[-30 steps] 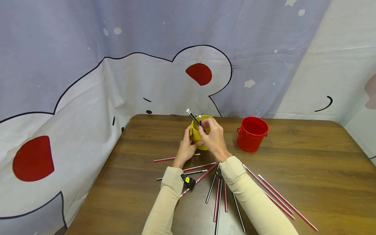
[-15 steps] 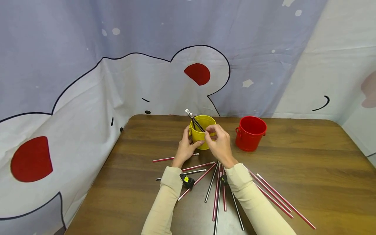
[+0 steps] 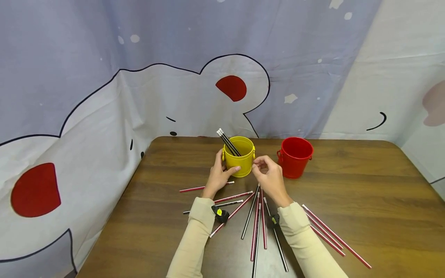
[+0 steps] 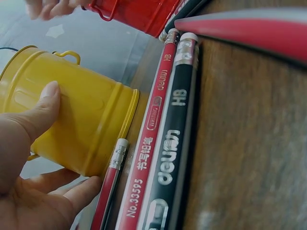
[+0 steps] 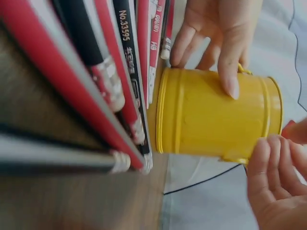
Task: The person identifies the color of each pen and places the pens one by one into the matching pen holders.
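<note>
Pale printed cloth (image 3: 167,42) hangs behind the wooden table (image 3: 368,193), whose far edge runs just behind the two buckets. Loose red and black pencils (image 3: 264,231) fan out between my forearms, eraser ends mostly toward the buckets, and others lie across the wood by my left sleeve (image 3: 189,243). One red pencil (image 3: 192,189) crosses beneath my left wrist, and red pencils (image 3: 337,236) slant beside my right sleeve (image 3: 309,235). Red bucket (image 3: 295,168) stands just beyond my right hand (image 3: 272,179), limiting the room on that side; past it, wood grain runs on to the right edge. Another stretch of wood reaches to the slanting left edge.

Yellow bucket (image 3: 245,164) stands upright between my hands, black pencils (image 3: 228,142) leaning together against its left rim, erasers up. My left hand (image 3: 218,175) grips its left side, thumb pressed on the near wall. My right hand is beside its right handle, fingers loosely bent and holding nothing visible; whether they touch the handle I can't tell.
</note>
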Motion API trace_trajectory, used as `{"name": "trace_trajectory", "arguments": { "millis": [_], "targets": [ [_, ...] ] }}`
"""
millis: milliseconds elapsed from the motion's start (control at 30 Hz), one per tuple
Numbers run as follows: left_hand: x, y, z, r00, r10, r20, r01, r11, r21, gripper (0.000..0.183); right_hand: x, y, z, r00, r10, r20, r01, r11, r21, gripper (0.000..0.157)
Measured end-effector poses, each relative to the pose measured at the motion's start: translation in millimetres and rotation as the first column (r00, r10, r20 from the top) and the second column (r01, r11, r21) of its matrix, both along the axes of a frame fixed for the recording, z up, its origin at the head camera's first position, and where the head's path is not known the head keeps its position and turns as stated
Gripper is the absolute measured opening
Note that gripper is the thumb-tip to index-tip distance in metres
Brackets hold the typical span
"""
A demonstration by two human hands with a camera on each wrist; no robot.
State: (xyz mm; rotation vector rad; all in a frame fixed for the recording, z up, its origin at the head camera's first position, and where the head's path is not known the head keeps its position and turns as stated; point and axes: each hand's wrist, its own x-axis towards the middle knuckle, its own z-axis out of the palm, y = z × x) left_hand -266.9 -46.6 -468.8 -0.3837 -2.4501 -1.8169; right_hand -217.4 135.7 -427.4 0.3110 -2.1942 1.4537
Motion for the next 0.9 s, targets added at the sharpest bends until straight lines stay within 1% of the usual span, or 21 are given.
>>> {"name": "trace_trajectory", "arguments": {
  "millis": [67,133,267,367,467,567,667,700,767,800,833,900],
  "targets": [
    [0.1,0,0.4,1.000,-0.004,0.000,0.004,1.000,0.001,0.083,3.3,5,0.9,0.998,-0.012,0.068,0.007,0.998,0.066,0.006],
    [0.1,0,0.9,1.000,-0.007,0.003,0.007,1.000,-0.002,0.083,7.6,10,1.7,0.990,-0.025,0.140,0.006,0.991,0.135,0.006],
    [0.4,0,1.0,1.000,-0.004,0.006,0.004,1.000,-0.010,0.082,16.6,18,1.5,0.962,-0.041,0.271,-0.025,0.972,0.235,0.005],
    [1.5,0,0.5,1.000,0.006,-0.006,-0.006,1.000,-0.028,0.081,21.4,23,0.4,0.943,-0.048,0.328,-0.048,0.959,0.278,0.004],
    [2.2,0,-0.2,1.000,0.000,-0.002,0.000,1.000,-0.031,0.081,25.0,30,2.1,0.920,-0.063,0.386,-0.069,0.945,0.319,0.006],
    [2.4,0,-0.4,1.000,-0.012,0.019,0.012,1.000,-0.014,0.083,28.1,38,6.6,0.884,-0.075,0.462,-0.108,0.928,0.358,0.007],
    [2.1,0,0.4,1.000,-0.013,0.020,0.013,1.000,-0.004,0.084,30.3,44,11.2,0.846,-0.068,0.528,-0.167,0.908,0.384,0.008],
    [1.9,-1,1.5,1.000,-0.017,0.024,0.016,1.000,0.003,0.084,30.8,44,12.3,0.837,-0.062,0.544,-0.188,0.900,0.393,0.007],
    [6.4,0,10.9,1.000,-0.020,0.024,0.020,1.000,0.005,0.082,31.8,43,13.6,0.822,-0.056,0.567,-0.229,0.879,0.419,0.005],
    [6.5,0,11.5,1.000,-0.018,0.023,0.018,1.000,0.003,0.081,32.4,41,13.7,0.814,-0.054,0.578,-0.248,0.868,0.430,0.004],
    [8.6,0,15.6,0.999,-0.024,0.026,0.024,1.000,0.013,0.081,33.2,39,13.7,0.809,-0.057,0.586,-0.260,0.858,0.443,0.004],
    [8.8,0,16.2,0.999,-0.020,0.030,0.020,1.000,0.005,0.080,35.1,33,12.9,0.802,-0.086,0.591,-0.262,0.839,0.477,0.007]
  ]
}}
